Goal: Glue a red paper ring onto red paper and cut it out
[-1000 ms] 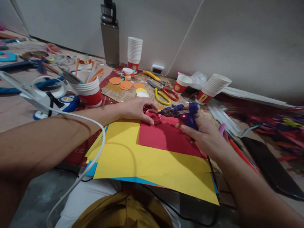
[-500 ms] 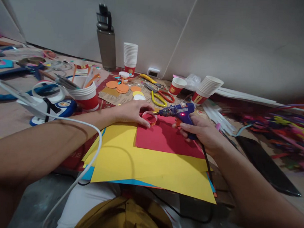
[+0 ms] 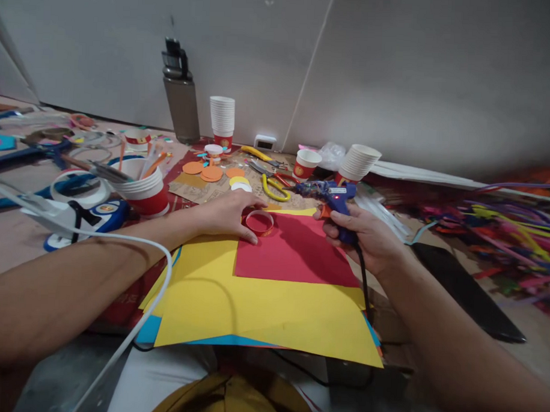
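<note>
A small ring cut from a paper cup (image 3: 260,223) rests on the red sheet (image 3: 295,255), which lies over yellow sheets (image 3: 253,313). My left hand (image 3: 232,216) is curved around the ring's left side, thumb in front and fingers behind, holding it. In my right hand (image 3: 353,230) is a blue glue gun (image 3: 336,196) with a red light lit and its nozzle pointing left. The nozzle is above the back of the red sheet, apart from the ring. A black cord hangs from the gun's handle.
Behind are orange discs (image 3: 212,174), pliers (image 3: 278,188), stacked cups (image 3: 223,117) and a tall bottle (image 3: 182,103). A cup of tools (image 3: 151,192) and a white cable (image 3: 167,274) are at the left. At the right lies a black phone-like slab (image 3: 465,291).
The glue gun has moved away from the ring to the right and its nozzle no longer reaches it. My left hand stays at the ring. The view has shifted slightly.
</note>
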Motion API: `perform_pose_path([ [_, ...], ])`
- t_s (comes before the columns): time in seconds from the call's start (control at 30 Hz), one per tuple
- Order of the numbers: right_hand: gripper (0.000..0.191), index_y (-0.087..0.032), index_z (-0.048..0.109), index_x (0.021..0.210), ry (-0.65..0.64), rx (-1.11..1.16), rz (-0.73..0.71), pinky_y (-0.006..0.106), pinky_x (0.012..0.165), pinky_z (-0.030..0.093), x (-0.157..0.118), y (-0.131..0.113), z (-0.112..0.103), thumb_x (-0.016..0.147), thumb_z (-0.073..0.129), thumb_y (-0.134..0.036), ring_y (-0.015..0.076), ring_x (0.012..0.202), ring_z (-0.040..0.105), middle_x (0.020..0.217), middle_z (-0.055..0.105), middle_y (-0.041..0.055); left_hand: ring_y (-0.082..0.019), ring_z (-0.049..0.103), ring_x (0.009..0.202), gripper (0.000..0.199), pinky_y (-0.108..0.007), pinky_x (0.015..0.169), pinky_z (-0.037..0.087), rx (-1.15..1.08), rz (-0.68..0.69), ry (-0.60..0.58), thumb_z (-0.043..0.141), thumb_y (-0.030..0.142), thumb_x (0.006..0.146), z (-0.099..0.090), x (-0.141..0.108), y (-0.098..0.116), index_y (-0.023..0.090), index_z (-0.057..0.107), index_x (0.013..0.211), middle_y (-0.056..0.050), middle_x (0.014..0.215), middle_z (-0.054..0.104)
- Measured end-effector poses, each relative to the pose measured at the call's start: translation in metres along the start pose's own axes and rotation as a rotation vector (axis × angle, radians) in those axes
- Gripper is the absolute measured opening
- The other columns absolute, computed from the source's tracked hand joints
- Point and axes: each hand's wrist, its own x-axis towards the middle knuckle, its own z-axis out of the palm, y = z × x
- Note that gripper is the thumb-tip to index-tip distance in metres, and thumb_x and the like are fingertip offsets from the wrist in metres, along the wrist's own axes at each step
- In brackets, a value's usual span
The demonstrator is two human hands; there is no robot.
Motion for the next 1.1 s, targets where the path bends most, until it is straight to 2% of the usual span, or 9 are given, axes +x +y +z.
perform_pose_path([
  [0.3, 0.013, -0.019, 0.058, 0.083, 0.219, 0.119, -0.085, 0.016, 0.043, 0.040, 0.017, -0.003, -0.022, 0.073, 0.064, -0.012, 0.0067, 0.055, 0.044, 0.083, 0.063, 0.0014, -0.029, 0.061, 0.104, 0.072, -0.035, 0.086, 0.047, 0.080, 0.018, 0.017, 0.076, 0.060, 0.064, -0.002, 0.001, 0.005, 0.020, 0.064, 0.123, -0.011, 0.114, 0.068],
  [0.47, 0.011, -0.016, 0.057, 0.078, 0.404, 0.023, -0.043, 0.016, 0.040, 0.041, 0.029, 0.001, -0.033, 0.075, 0.067, -0.011, 0.0057, 0.052, 0.047, 0.083, 0.065, 0.0033, -0.029, 0.062, 0.101, 0.070, -0.036, 0.083, 0.047, 0.084, 0.017, 0.008, 0.076, 0.059, 0.065, -0.003, 0.001, 0.009, 0.020, 0.064, 0.122, -0.011, 0.110, 0.069],
  [0.67, 0.012, -0.015, 0.057, 0.075, 0.469, -0.084, -0.012, 0.016, 0.039, 0.041, 0.043, 0.003, -0.045, 0.079, 0.067, -0.013, 0.0057, 0.044, 0.046, 0.060, 0.060, -0.0004, -0.030, 0.060, 0.105, 0.065, -0.038, 0.087, 0.046, 0.085, 0.007, -0.009, 0.073, 0.062, 0.067, -0.002, 0.000, 0.008, 0.022, 0.066, 0.118, -0.011, 0.114, 0.068],
  [0.77, 0.014, -0.014, 0.058, 0.072, 0.454, -0.193, 0.023, 0.018, 0.041, 0.043, 0.049, 0.004, -0.049, 0.080, 0.070, -0.017, 0.0070, 0.043, 0.048, 0.054, 0.057, 0.0000, -0.031, 0.059, 0.108, 0.067, -0.040, 0.090, 0.046, 0.073, -0.004, -0.019, 0.072, 0.064, 0.067, -0.002, 0.000, 0.007, 0.022, 0.065, 0.120, -0.012, 0.116, 0.067],
  [0.97, 0.018, -0.015, 0.060, 0.072, 0.494, -0.583, 0.075, 0.026, 0.049, 0.048, 0.053, 0.007, -0.058, 0.083, 0.067, -0.028, 0.0152, 0.053, 0.061, 0.062, 0.064, 0.0069, -0.031, 0.059, 0.109, 0.071, -0.039, 0.091, 0.047, 0.059, -0.029, -0.013, 0.073, 0.064, 0.066, -0.002, -0.002, 0.008, 0.022, 0.064, 0.123, -0.012, 0.117, 0.066],
  [1.03, 0.021, -0.015, 0.063, 0.074, 0.531, -0.772, 0.072, 0.032, 0.061, 0.051, 0.051, 0.006, -0.061, 0.080, 0.070, -0.033, 0.0230, 0.068, 0.068, 0.071, 0.068, 0.0126, -0.030, 0.059, 0.107, 0.071, -0.039, 0.091, 0.047, 0.063, -0.032, -0.011, 0.073, 0.064, 0.066, -0.002, -0.002, 0.009, 0.023, 0.064, 0.123, -0.011, 0.115, 0.066],
  [1.1, 0.024, -0.012, 0.066, 0.078, 0.569, -0.958, 0.063, 0.040, 0.078, 0.051, 0.047, 0.003, -0.061, 0.078, 0.072, -0.035, 0.0330, 0.093, 0.068, 0.089, 0.071, 0.0212, -0.030, 0.059, 0.106, 0.071, -0.039, 0.090, 0.047, 0.076, -0.030, -0.007, 0.073, 0.064, 0.066, -0.002, -0.001, 0.010, 0.024, 0.064, 0.124, -0.011, 0.114, 0.066],
])
